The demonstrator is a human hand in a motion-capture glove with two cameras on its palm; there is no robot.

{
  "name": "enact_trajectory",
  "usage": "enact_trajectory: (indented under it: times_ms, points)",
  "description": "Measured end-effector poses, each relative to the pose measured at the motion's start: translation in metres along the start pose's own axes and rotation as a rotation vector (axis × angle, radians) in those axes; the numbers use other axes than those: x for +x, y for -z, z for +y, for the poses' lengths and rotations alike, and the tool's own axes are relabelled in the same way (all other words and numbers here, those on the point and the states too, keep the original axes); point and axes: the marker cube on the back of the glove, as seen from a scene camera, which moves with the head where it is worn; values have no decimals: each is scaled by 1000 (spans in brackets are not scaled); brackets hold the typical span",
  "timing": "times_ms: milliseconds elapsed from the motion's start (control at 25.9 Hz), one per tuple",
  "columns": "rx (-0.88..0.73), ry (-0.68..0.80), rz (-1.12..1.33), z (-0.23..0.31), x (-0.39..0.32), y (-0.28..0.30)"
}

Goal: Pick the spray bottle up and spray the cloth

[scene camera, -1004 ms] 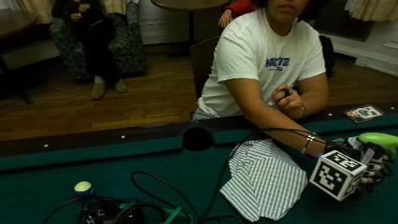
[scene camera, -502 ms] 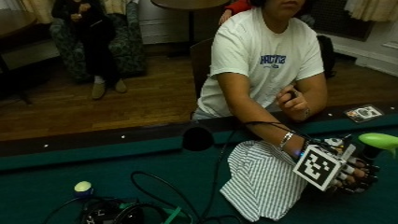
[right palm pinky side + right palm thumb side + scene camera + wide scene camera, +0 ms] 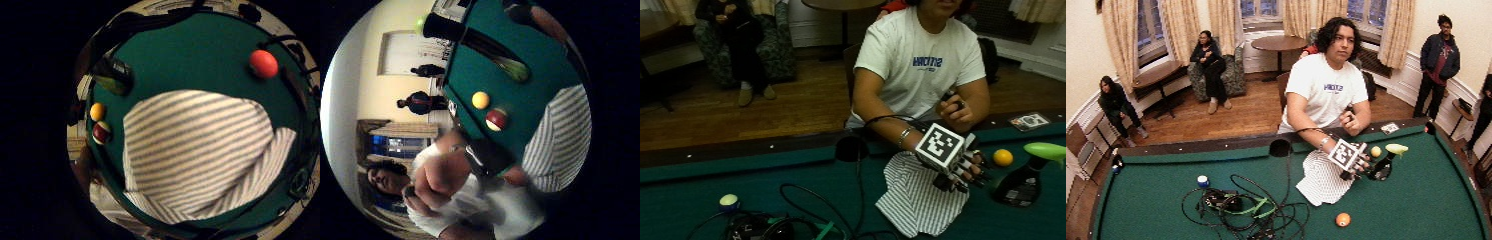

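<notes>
A dark spray bottle (image 3: 1021,184) with a light green trigger head stands upright on the green felt at the right. Left of it lies a white cloth with thin dark stripes (image 3: 916,202), spread flat on the felt. My gloved right hand (image 3: 964,172) hovers over the cloth's right edge, a short way from the bottle, with its fingers loosely bent and nothing in them. The little finger side palm view looks down on the cloth (image 3: 200,155) with the bottle (image 3: 117,75) beyond its edge. The bare hand (image 3: 954,106) is raised at chest height and holds a small dark object.
A yellow ball (image 3: 1003,157) lies by the rail behind the bottle, with a maroon striped ball (image 3: 101,132) beside it. An orange ball (image 3: 1343,219) sits nearer the table's middle. Cables and gear (image 3: 1239,205) lie left of the cloth. A side pocket (image 3: 1280,148) is in the rail.
My gloved hand has moved left, away from the bottle's trigger head, and is over the cloth's edge. The bottle stays standing on the felt.
</notes>
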Motion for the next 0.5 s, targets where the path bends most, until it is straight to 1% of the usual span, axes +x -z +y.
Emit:
enact_trajectory:
  times_ms: [232,502]
  points:
    - [-12,22,169,49,11,20]
    - [-32,59,235,108,1,43]
